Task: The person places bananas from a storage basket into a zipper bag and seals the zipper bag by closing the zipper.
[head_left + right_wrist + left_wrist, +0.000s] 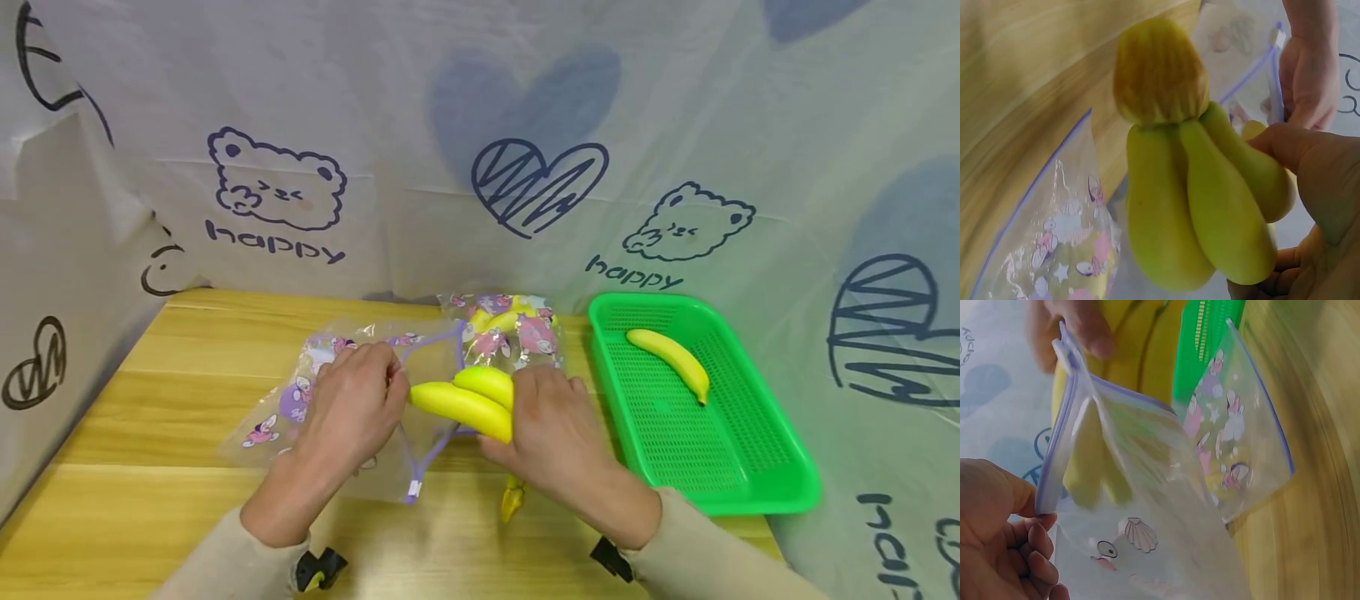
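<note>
My left hand (354, 412) pinches the purple zip edge of a clear, printed zip bag (1166, 550), whose mouth stands open to the right. In my right hand (551, 429) is a bunch of yellow bananas (465, 408), gripped around its side. The banana tips point left into the bag's mouth, and in the left wrist view they show through the film. The bunch's brownish stem end (1160, 72) faces the right wrist camera. My right palm hides part of the bunch in the head view.
Behind the bunch lies another printed zip bag (534, 335) with yellow fruit inside. A green basket (798, 492) stands at the right, holding a single banana (671, 358). The wooden table (135, 417) meets a printed cloth (405, 233) at the back and sides.
</note>
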The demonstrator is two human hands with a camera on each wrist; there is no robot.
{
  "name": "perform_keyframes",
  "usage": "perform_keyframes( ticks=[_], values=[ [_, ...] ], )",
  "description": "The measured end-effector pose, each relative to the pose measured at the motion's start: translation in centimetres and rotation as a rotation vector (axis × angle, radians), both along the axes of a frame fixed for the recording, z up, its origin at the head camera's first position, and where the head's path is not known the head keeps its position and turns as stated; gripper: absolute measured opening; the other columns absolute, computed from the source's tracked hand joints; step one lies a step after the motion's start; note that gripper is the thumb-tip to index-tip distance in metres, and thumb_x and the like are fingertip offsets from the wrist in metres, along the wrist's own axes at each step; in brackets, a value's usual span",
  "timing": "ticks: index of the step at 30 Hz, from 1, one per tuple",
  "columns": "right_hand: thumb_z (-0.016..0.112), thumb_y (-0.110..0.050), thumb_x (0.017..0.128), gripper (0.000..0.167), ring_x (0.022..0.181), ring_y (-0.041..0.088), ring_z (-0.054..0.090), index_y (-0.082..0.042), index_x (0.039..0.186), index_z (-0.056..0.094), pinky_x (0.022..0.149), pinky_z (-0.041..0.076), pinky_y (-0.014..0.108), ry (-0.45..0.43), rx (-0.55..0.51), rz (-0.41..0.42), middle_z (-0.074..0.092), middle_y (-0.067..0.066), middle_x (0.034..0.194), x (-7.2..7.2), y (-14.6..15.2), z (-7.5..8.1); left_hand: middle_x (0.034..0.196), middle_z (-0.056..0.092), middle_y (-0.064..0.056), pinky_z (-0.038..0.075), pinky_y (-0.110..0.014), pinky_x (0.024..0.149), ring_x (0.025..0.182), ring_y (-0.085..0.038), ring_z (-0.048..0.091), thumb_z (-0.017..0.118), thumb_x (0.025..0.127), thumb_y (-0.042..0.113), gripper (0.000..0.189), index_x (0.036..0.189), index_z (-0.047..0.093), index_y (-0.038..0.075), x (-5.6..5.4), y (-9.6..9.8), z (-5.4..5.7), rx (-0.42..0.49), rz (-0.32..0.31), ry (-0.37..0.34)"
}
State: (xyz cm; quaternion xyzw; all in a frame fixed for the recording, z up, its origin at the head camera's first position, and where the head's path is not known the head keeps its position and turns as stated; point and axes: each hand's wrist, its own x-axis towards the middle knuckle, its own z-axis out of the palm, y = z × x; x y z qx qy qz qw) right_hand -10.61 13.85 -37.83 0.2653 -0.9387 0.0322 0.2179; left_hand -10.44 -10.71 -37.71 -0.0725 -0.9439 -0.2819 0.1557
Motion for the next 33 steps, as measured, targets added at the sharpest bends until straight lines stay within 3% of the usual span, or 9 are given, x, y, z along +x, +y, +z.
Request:
perform_keyframes(
  ticks=[5,11,13,17,22,28,33],
  values=[
    [0.087,-0.059,0.073,0.069,0.074,0.026,0.052,-0.002,0.1,0.057,0.066,0.044,0.039,-0.009,0.034,0.032,0.055,0.008,0.083,-0.1,-1.2,-0.5,0.074,0.056,-0.002,0.042,-0.039,0.071,0.071,-0.023,0.048,0.062,0.097,0.012,0.016,0.081,0.059,0.01,0.2,1.1,-0.4,-0.012,-0.023,0.049],
    [0.084,-0.062,0.076,0.069,0.067,0.021,0.046,-0.001,0.097,0.059,0.058,0.041,0.032,-0.031,0.02,0.037,0.05,0.005,0.077,-0.7,-2.5,-0.5,0.07,0.053,0.001,0.037,-0.035,0.065,0.067,-0.021,0.046,0.066,0.095,0.01,0.019,0.077,0.057,0.011,0.7,1.7,-1.2,-0.025,-0.043,0.109],
    [0.082,-0.064,0.077,0.073,0.066,0.02,0.047,0.001,0.101,0.061,0.055,0.041,0.031,-0.111,0.01,0.007,0.052,0.005,0.077,-1.0,-2.8,-0.3,0.069,0.051,0.002,0.035,-0.034,0.065,0.066,-0.02,0.044,0.067,0.095,0.01,0.021,0.077,0.056,0.012,1.0,1.8,-1.4,-0.022,-0.051,0.106],
    [0.081,-0.063,0.079,0.083,0.071,0.023,0.054,0.007,0.118,0.061,0.059,0.046,0.033,-0.352,-0.043,-0.095,0.06,0.009,0.085,-1.7,-3.2,0.3,0.07,0.052,0.003,0.033,-0.033,0.066,0.066,-0.018,0.043,0.069,0.095,0.009,0.022,0.077,0.057,0.012,1.6,2.0,-1.8,-0.02,-0.062,0.084],
    [0.076,-0.061,0.082,0.065,0.069,0.022,0.057,-0.004,0.11,0.063,0.058,0.047,0.033,-0.589,-0.168,-0.21,0.061,0.006,0.083,-3.1,-3.1,0.8,0.07,0.051,0.004,0.035,-0.033,0.067,0.066,-0.016,0.043,0.069,0.095,0.011,0.022,0.077,0.057,0.014,2.0,2.3,-2.1,-0.023,-0.071,0.033],
    [0.075,-0.061,0.085,0.058,0.061,0.02,0.059,-0.007,0.101,0.064,0.055,0.047,0.031,-0.725,-0.316,-0.275,0.063,0.005,0.078,-4.3,-2.7,1.4,0.07,0.049,0.007,0.036,-0.034,0.068,0.067,-0.015,0.042,0.064,0.095,0.013,0.02,0.078,0.055,0.017,2.5,2.9,-2.0,0.012,-0.1,-0.078],
    [0.074,-0.057,0.09,0.047,0.056,0.018,0.06,-0.011,0.084,0.065,0.052,0.048,0.03,-0.817,-0.375,-0.184,0.064,0.004,0.071,-4.2,-2.9,1.4,0.072,0.049,0.006,0.036,-0.033,0.068,0.069,-0.015,0.043,0.063,0.101,0.016,0.022,0.08,0.055,0.018,2.4,3.1,-1.8,0.052,-0.136,-0.1]
  ],
)
